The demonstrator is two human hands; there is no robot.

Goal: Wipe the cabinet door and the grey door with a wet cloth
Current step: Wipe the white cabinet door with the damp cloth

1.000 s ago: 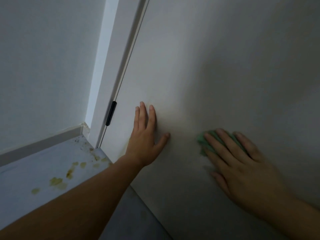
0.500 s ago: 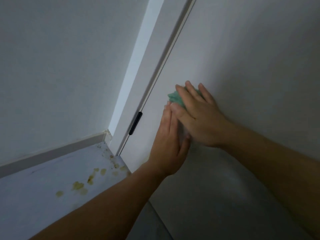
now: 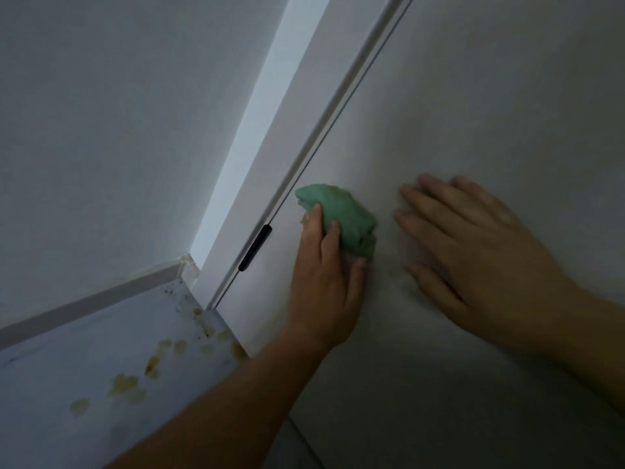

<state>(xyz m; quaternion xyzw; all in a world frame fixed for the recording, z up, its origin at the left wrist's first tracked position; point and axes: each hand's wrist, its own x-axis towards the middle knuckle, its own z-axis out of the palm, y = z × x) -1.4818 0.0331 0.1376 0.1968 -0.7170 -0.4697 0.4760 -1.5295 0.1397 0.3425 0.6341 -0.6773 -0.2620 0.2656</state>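
Your left fingers lie over a crumpled green cloth with the thumb hooked round its lower end, so your left hand grips the cloth and holds it against the flat pale grey door. Your right fingers are straight and slightly apart, holding nothing.

Starting from the left, a plain white wall fills the upper part of the view. A white skirting board runs along its foot. Below that is a pale bluish floor marked with a scatter of yellowish-brown stains, which thicken toward the corner where the skirting board ends.

A white door frame rises at a slant from that corner, with a brighter lit strip down its left side. A narrow dark gap separates the frame from the door. A small black hinge sits across this gap, low down.

Your left forearm comes up from the bottom edge over the floor and the door's lower corner. The cloth is on the door face, just right of the gap and above the hinge. Most of it shows beyond your fingertips and between your forefinger and thumb.

Your right hand rests palm down on the door, near the cloth but not touching it. Its forearm leaves the view at the right edge. A faint duller patch shows on the door between your two hands, but I cannot tell if it is damp.
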